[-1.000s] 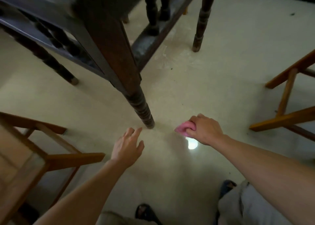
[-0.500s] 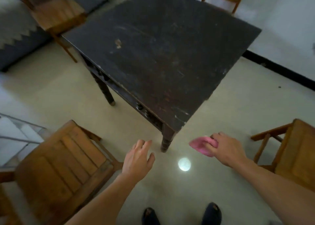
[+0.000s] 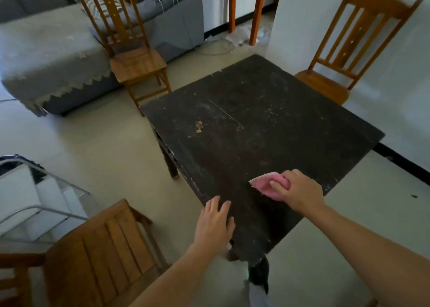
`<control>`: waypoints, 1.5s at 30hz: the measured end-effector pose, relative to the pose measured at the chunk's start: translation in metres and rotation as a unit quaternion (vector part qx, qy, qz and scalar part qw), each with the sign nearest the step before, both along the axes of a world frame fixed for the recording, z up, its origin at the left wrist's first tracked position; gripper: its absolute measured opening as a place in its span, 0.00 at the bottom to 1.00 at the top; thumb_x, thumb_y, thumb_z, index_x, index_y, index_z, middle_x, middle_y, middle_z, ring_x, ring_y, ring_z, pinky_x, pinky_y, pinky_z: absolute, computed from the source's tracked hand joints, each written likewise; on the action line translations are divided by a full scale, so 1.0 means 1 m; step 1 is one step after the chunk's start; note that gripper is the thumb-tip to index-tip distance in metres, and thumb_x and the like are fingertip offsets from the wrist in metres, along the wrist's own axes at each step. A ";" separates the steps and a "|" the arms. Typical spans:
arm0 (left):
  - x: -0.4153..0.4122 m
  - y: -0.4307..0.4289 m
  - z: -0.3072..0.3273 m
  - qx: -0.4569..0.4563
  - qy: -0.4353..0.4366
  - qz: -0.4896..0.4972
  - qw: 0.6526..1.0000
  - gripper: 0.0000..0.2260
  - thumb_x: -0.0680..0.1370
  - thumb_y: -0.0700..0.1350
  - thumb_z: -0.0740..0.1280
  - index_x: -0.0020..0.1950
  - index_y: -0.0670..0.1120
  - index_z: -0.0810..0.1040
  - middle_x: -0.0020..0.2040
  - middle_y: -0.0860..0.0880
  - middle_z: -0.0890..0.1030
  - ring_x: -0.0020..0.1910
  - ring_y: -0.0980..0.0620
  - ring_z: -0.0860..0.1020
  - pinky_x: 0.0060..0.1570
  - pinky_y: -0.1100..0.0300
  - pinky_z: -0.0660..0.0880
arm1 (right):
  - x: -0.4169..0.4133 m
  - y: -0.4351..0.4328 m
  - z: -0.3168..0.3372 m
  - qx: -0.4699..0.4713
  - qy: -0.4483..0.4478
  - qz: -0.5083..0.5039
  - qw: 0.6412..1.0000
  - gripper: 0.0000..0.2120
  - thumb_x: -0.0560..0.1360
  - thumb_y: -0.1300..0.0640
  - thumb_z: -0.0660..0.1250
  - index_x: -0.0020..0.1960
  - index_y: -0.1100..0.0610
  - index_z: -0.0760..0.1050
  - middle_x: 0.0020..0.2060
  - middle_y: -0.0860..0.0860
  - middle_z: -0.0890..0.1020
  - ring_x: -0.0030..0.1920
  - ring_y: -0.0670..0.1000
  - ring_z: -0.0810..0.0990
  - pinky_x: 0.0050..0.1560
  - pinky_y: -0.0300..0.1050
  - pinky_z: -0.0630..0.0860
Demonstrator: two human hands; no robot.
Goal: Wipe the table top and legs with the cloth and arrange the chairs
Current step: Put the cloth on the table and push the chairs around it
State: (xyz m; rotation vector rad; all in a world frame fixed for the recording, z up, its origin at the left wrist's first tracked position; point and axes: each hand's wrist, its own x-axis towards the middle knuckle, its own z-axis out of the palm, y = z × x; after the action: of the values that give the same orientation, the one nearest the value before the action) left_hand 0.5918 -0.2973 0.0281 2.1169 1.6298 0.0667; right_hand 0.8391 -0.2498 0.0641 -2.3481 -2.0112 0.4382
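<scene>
Both hands were raised from floor level to the table [image 3: 267, 111] | pink cloth [image 3: 265, 184] was gripped by right hand [image 3: 300, 191] | left hand [image 3: 215, 223] was held open-fingered, empty.

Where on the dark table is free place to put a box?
The table top is bare from the pale chip to the far and right edges. The near corner is crowded: the right hand holds the pink cloth there, the left hand beside it.
</scene>
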 end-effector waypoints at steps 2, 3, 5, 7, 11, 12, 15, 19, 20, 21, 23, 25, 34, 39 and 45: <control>0.014 0.016 -0.003 -0.010 0.016 0.017 1.000 0.23 0.82 0.55 0.54 0.76 0.52 0.58 0.78 0.46 0.56 0.76 0.46 0.54 0.74 0.52 0.56 | -0.004 0.040 -0.006 -0.003 0.019 0.026 0.999 0.16 0.78 0.36 0.58 0.53 0.47 0.74 0.47 0.46 0.74 0.41 0.46 0.75 0.39 0.41 0.71; 0.020 0.024 -0.005 -0.013 0.028 0.027 0.999 0.23 0.82 0.55 0.53 0.76 0.52 0.58 0.78 0.46 0.54 0.77 0.46 0.53 0.74 0.51 0.54 | -0.006 0.059 -0.010 -0.008 0.029 0.036 0.999 0.16 0.78 0.37 0.58 0.55 0.47 0.74 0.48 0.46 0.74 0.41 0.45 0.75 0.39 0.41 0.71; 0.031 0.037 -0.010 -0.023 0.048 0.048 0.997 0.23 0.82 0.55 0.53 0.77 0.52 0.58 0.79 0.45 0.53 0.77 0.45 0.51 0.74 0.51 0.52 | -0.009 0.094 -0.016 -0.020 0.050 0.059 0.997 0.17 0.79 0.38 0.59 0.62 0.46 0.73 0.52 0.47 0.74 0.44 0.46 0.75 0.43 0.43 0.72; 0.040 0.045 -0.015 -0.048 0.067 0.061 0.995 0.23 0.82 0.55 0.53 0.77 0.51 0.57 0.79 0.44 0.51 0.78 0.44 0.49 0.74 0.50 0.50 | -0.011 0.124 -0.021 -0.026 0.058 0.090 0.994 0.20 0.79 0.39 0.59 0.69 0.44 0.69 0.57 0.48 0.74 0.46 0.47 0.76 0.45 0.43 0.74; 0.048 0.054 -0.017 -0.074 0.094 0.070 0.990 0.24 0.82 0.55 0.54 0.77 0.51 0.57 0.79 0.44 0.50 0.78 0.43 0.47 0.74 0.48 0.49 | -0.017 0.168 -0.026 -0.061 0.063 0.134 0.987 0.24 0.79 0.41 0.59 0.74 0.43 0.63 0.63 0.50 0.72 0.53 0.52 0.79 0.50 0.46 0.76; 0.047 0.055 -0.017 -0.082 0.097 0.064 0.990 0.24 0.82 0.55 0.54 0.77 0.51 0.57 0.79 0.44 0.50 0.78 0.43 0.47 0.74 0.48 0.49 | -0.020 0.175 -0.027 -0.073 0.054 0.147 0.985 0.24 0.79 0.41 0.59 0.74 0.43 0.63 0.64 0.50 0.72 0.55 0.53 0.79 0.52 0.48 0.76; 0.040 0.058 -0.012 -0.095 0.096 0.046 0.990 0.23 0.82 0.52 0.56 0.76 0.50 0.59 0.78 0.44 0.52 0.77 0.43 0.48 0.74 0.49 0.51 | -0.031 0.189 -0.025 -0.086 0.017 0.182 0.979 0.24 0.78 0.40 0.60 0.72 0.43 0.66 0.65 0.51 0.72 0.59 0.54 0.77 0.55 0.50 0.75; 0.019 0.062 0.007 -0.085 0.057 0.093 0.990 0.19 0.81 0.50 0.57 0.72 0.49 0.65 0.75 0.45 0.61 0.74 0.46 0.58 0.71 0.52 0.59 | -0.062 0.206 -0.005 -0.058 -0.041 0.231 0.970 0.29 0.76 0.37 0.62 0.73 0.48 0.65 0.69 0.52 0.70 0.67 0.55 0.71 0.64 0.53 0.71; 0.010 0.061 0.014 -0.076 0.043 0.118 0.989 0.19 0.81 0.50 0.57 0.71 0.50 0.66 0.73 0.46 0.63 0.73 0.47 0.61 0.70 0.52 0.60 | -0.075 0.209 0.002 -0.050 -0.041 0.247 0.967 0.30 0.76 0.37 0.61 0.74 0.48 0.64 0.69 0.52 0.70 0.67 0.55 0.71 0.64 0.53 0.71; -0.001 0.058 0.020 -0.063 0.029 0.144 0.987 0.18 0.81 0.51 0.57 0.70 0.50 0.67 0.72 0.47 0.65 0.71 0.49 0.63 0.69 0.53 0.62 | -0.089 0.210 0.009 -0.043 -0.037 0.263 0.963 0.30 0.76 0.37 0.61 0.74 0.49 0.64 0.69 0.52 0.71 0.68 0.55 0.71 0.65 0.53 0.71; -0.031 0.048 0.033 -0.035 0.006 0.191 0.981 0.17 0.81 0.50 0.57 0.69 0.51 0.68 0.69 0.49 0.68 0.68 0.51 0.65 0.67 0.55 0.64 | -0.123 0.206 0.023 -0.028 -0.022 0.301 0.953 0.29 0.77 0.38 0.61 0.74 0.50 0.65 0.69 0.52 0.72 0.67 0.54 0.71 0.65 0.53 0.71; -0.070 0.032 0.047 -0.004 0.013 0.220 0.976 0.17 0.80 0.50 0.57 0.69 0.50 0.69 0.67 0.49 0.69 0.65 0.52 0.68 0.64 0.57 0.67 | -0.164 0.197 0.037 -0.017 -0.001 0.340 0.940 0.27 0.77 0.39 0.62 0.73 0.50 0.66 0.68 0.52 0.73 0.66 0.53 0.72 0.64 0.51 0.72; -0.286 -0.091 0.096 0.149 0.062 0.397 0.904 0.12 0.75 0.46 0.69 0.57 0.49 0.78 0.57 0.49 0.78 0.54 0.51 0.77 0.54 0.57 0.74 | -0.389 0.092 0.073 0.002 0.069 0.494 0.867 0.23 0.78 0.42 0.62 0.69 0.51 0.72 0.62 0.51 0.77 0.61 0.53 0.76 0.59 0.47 0.72; -0.383 -0.176 0.121 0.175 0.143 0.509 0.830 0.16 0.74 0.45 0.70 0.61 0.46 0.78 0.60 0.45 0.77 0.62 0.45 0.74 0.60 0.48 0.73 | -0.520 0.017 0.085 -0.004 0.097 0.591 0.801 0.21 0.80 0.43 0.60 0.70 0.50 0.71 0.63 0.51 0.77 0.61 0.52 0.76 0.58 0.46 0.71; -0.446 -0.242 0.130 0.164 0.182 0.617 0.748 0.20 0.72 0.43 0.72 0.63 0.44 0.76 0.62 0.40 0.76 0.60 0.41 0.75 0.57 0.45 0.74 | -0.646 -0.066 0.104 0.057 0.124 0.709 0.692 0.22 0.80 0.40 0.58 0.70 0.49 0.69 0.69 0.50 0.72 0.70 0.54 0.67 0.68 0.54 0.68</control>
State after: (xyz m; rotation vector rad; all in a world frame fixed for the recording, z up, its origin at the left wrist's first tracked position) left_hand 0.1461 -0.5391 0.1576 0.8339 3.1603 0.3924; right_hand 0.1931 -0.3160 0.1676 -0.1399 -3.0390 0.4952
